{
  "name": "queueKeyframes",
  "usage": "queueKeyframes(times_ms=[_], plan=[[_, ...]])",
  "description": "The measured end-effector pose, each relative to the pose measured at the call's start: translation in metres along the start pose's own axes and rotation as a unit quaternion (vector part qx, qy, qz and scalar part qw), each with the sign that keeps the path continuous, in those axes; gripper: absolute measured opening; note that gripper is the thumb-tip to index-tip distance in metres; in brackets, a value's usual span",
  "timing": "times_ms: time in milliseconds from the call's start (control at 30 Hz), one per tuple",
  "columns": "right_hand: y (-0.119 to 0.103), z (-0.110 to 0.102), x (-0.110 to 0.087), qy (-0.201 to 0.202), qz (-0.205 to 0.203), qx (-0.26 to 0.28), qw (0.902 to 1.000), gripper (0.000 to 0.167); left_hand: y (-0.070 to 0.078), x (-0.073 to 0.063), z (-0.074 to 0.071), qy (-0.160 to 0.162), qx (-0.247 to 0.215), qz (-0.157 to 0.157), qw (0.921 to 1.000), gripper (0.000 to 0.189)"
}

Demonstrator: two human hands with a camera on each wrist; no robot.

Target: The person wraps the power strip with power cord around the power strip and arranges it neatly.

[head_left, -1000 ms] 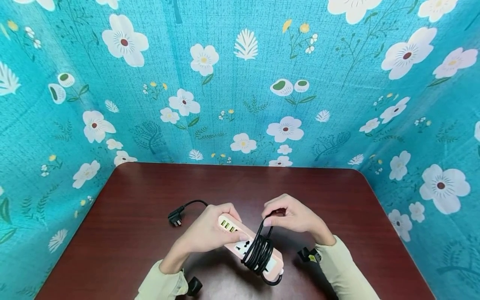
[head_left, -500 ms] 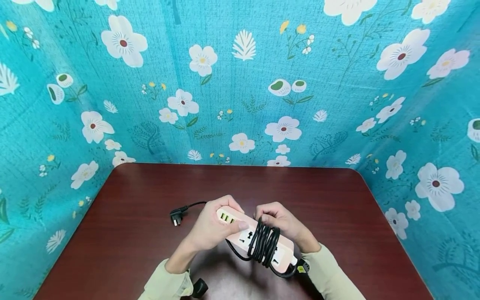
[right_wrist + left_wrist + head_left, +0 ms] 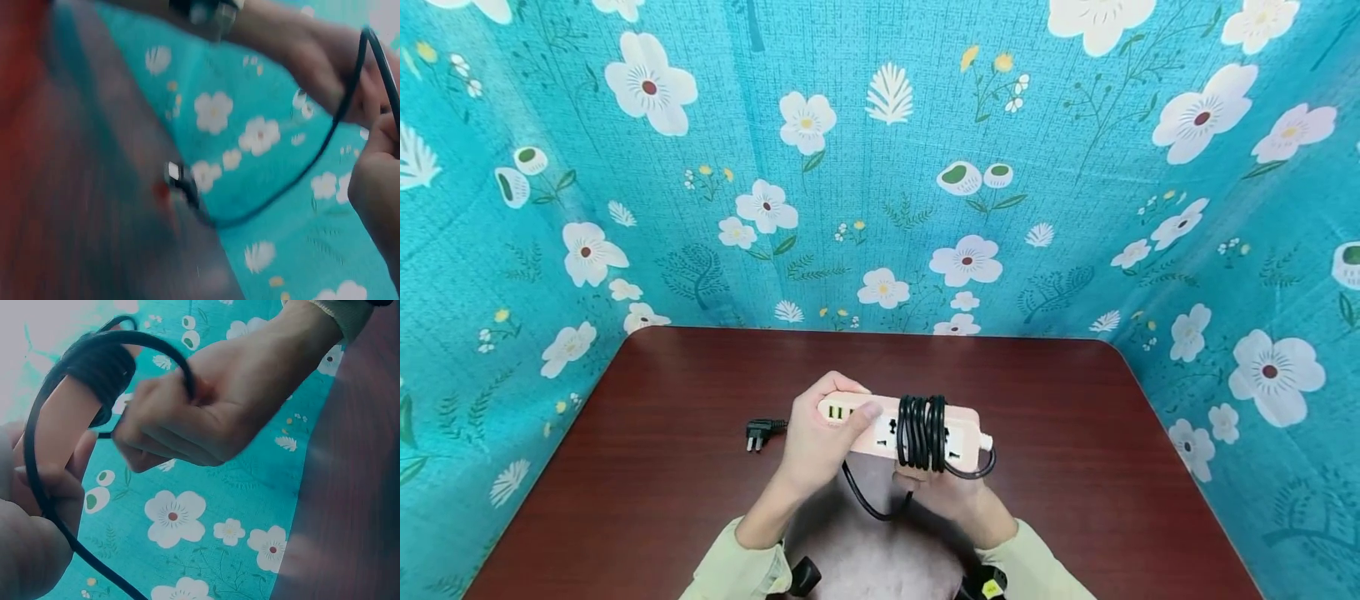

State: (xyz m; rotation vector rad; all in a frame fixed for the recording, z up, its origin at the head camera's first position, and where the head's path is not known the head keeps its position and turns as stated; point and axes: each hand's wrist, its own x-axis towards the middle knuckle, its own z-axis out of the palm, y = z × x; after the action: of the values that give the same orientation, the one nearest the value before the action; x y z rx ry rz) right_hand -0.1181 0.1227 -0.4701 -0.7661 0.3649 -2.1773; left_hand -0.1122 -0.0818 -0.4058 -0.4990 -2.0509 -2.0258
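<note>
A pale pink power strip with USB ports and sockets is held roughly level above the table. My left hand grips its left end, thumb across the top face. Black cord is wound in several turns, a coil round the strip's right half. Below and partly behind the strip, my right hand holds the loose cord; in the left wrist view this hand has its fingers curled round the cord. The cord's black plug shows left of my left hand, and the plug dangles blurred in the right wrist view.
A dark red-brown wooden table lies underneath. Behind it and at both sides hangs a turquoise flowered cloth. A black wrist device sits at the left cuff, another at the right.
The strip has turned from slanting to nearly level and risen slightly. My right hand has swung from above the strip, round behind it, to below with the cord. The plug has shifted slightly right.
</note>
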Motion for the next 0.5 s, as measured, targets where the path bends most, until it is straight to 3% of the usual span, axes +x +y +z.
queueKeyframes(times_ms=[33, 100, 200, 400, 500], plan=[[0.004, 0.005, 0.004, 0.006, -0.017, -0.04, 0.999, 0.03, 0.0, 0.001, 0.0, 0.017, 0.001, 0.003, 0.9999, 0.013], [0.01, 0.009, 0.008, 0.014, -0.032, 0.005, 0.9994, 0.03, -0.001, 0.004, 0.0, 0.049, 0.006, 0.008, 0.9987, 0.012], [0.019, 0.017, 0.011, 0.06, -0.058, 0.051, 0.9953, 0.028, -0.004, 0.009, 0.0, 0.095, 0.01, 0.012, 0.9953, 0.013], [0.04, 0.032, 0.011, 0.11, -0.086, 0.044, 0.9893, 0.057, -0.011, 0.013, -0.005, 0.169, -0.001, -0.014, 0.9856, 0.015], [0.048, 0.037, 0.012, 0.116, -0.083, 0.035, 0.9892, 0.06, -0.014, 0.016, -0.008, 0.196, 0.0, -0.012, 0.9806, 0.016]])
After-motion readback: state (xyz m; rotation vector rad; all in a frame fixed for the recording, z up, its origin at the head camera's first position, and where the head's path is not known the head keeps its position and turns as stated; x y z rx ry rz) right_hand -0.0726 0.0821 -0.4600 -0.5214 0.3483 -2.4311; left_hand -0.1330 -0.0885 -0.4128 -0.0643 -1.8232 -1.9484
